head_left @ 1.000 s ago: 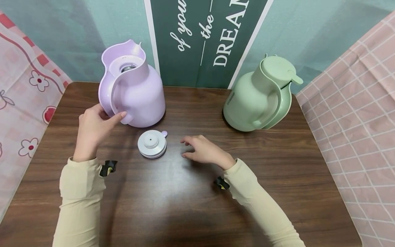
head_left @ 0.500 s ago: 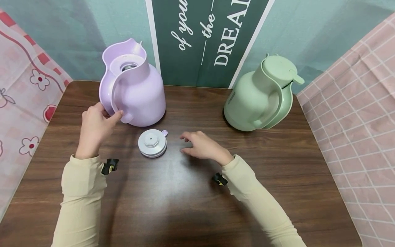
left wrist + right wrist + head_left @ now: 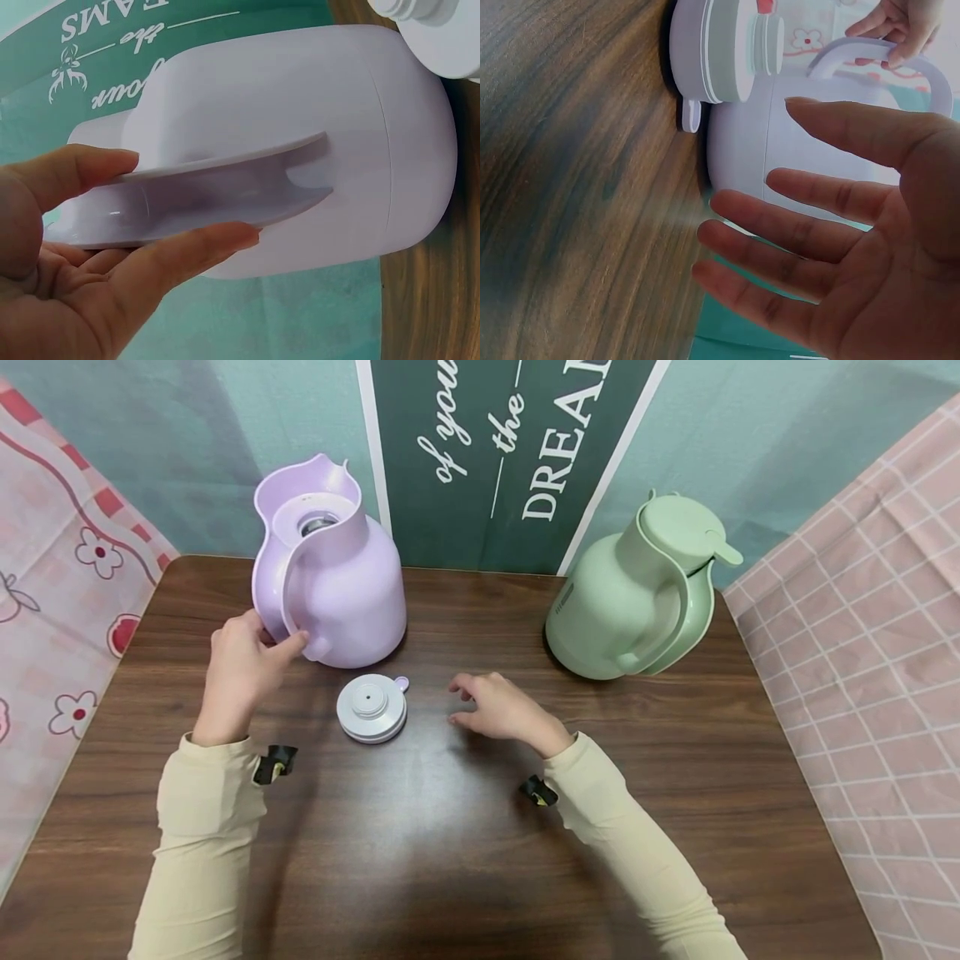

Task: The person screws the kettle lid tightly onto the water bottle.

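Observation:
A lilac thermos jug (image 3: 356,602) stands at the back left with its mouth uncovered. My left hand (image 3: 243,664) grips its handle (image 3: 225,169), thumb on one edge and fingers on the other. In front of the jug a pale stopper lid (image 3: 371,710) lies with its stepped plug upward and a small lilac tab at its side. My right hand (image 3: 498,710) hovers just right of this lid, palm facing it, fingers spread and holding nothing. The right wrist view shows those fingers (image 3: 787,232) apart from both lid and jug.
A green thermos jug (image 3: 622,602) with its lid on stands at the back right, handle toward the front right. Behind the wooden table (image 3: 420,860) hangs a teal cloth (image 3: 480,543) with white lettering. Patterned cloths rise along both sides.
The lilac jug's handle and mouth have shifted slightly to the right along with my left hand. My right hand moves a little left, then back right, still empty. The lid stays in place.

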`<act>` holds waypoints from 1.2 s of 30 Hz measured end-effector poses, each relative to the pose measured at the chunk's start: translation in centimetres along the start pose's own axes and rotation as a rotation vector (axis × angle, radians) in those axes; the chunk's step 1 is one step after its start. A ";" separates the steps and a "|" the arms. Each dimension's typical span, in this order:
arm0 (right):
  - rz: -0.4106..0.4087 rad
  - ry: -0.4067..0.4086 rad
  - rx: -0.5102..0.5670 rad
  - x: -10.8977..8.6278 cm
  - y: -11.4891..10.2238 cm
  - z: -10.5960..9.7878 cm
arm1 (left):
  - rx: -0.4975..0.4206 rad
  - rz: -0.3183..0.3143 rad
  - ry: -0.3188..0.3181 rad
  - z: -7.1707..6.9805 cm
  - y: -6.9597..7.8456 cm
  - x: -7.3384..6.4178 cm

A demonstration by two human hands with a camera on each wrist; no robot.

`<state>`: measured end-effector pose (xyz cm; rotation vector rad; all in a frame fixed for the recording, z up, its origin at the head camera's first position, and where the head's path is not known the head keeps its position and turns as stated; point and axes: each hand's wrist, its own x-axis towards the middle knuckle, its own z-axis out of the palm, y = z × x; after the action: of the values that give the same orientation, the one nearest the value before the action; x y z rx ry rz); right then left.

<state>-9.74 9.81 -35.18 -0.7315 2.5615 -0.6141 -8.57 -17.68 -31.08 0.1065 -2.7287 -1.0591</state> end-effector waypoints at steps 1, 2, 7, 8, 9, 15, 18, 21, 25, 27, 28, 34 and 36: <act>0.003 -0.002 0.003 0.0 0.0 0.0 | -0.002 0.001 0.001 0.1 0.1 0.0; 0.006 -0.004 0.004 0.0 0.1 -0.1 | -0.004 0.003 0.004 0.1 0.1 0.0; 0.016 -0.002 0.017 0.0 0.3 -0.3 | -0.011 0.010 0.006 0.5 0.4 0.0; 0.016 0.000 0.020 0.0 0.4 -0.3 | -0.012 0.011 0.005 0.5 0.5 0.0; 0.016 0.004 0.022 0.0 0.4 -0.3 | -0.014 0.012 0.004 0.6 0.5 0.0; 0.014 0.031 0.034 -0.1 0.7 -0.6 | -0.029 0.004 -0.003 1.1 0.9 0.0; 0.009 0.045 0.031 -0.1 0.8 -0.8 | -0.033 0.011 -0.007 1.3 1.2 0.1; 0.014 0.053 0.031 -0.1 0.9 -0.9 | -0.038 0.020 -0.012 1.5 1.5 0.1; 0.034 0.060 0.046 -0.1 1.0 -1.1 | -0.046 0.030 -0.020 1.9 1.9 0.1; 0.043 0.065 0.054 -0.2 1.0 -1.1 | -0.052 0.038 -0.024 2.1 2.1 0.1; 0.045 0.069 0.057 -0.2 1.0 -1.1 | -0.056 0.042 -0.027 2.2 2.2 0.1; 0.059 0.083 0.072 -0.4 1.4 -1.2 | -0.072 0.069 -0.044 2.9 2.8 0.2; 0.070 0.088 0.073 -0.5 1.6 -1.2 | -0.076 0.075 -0.048 3.1 3.0 0.2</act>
<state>-10.60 11.64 -34.84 -0.6008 2.6165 -0.7279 -9.40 -13.45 -31.21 -0.0330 -2.7069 -1.1575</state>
